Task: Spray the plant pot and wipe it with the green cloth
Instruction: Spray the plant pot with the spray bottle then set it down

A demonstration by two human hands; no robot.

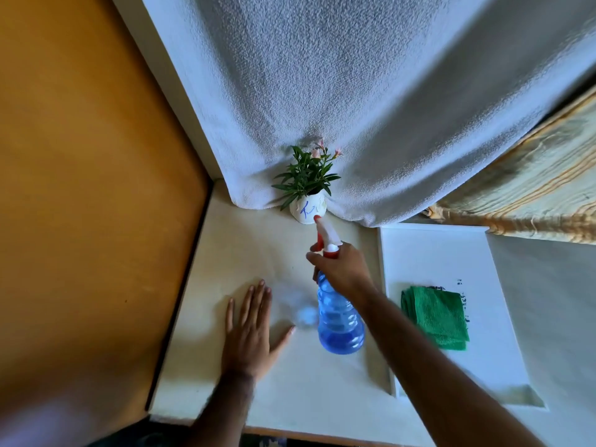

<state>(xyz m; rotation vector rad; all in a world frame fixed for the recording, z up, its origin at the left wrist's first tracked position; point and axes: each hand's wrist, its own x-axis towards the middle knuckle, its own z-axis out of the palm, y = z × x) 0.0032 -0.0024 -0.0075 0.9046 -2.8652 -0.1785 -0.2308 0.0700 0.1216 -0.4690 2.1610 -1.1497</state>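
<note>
Pot [306, 212] faces the sprayer [338, 314] nozzle; right hand [342, 269] grips sprayer, left hand [250, 330] flat, fingers spread; cloth [435, 317] lies right.

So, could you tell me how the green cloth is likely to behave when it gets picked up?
The green cloth looks like soft microfibre, so probably floppy and light. It lies folded in layers on the white board, so it may unfold when lifted by one edge. Its nap suggests it will not slip.

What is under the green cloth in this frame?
The green cloth lies folded on a white board, with dark printed marks showing beside its right edge. Whatever the board carries directly beneath the cloth is covered.
</note>
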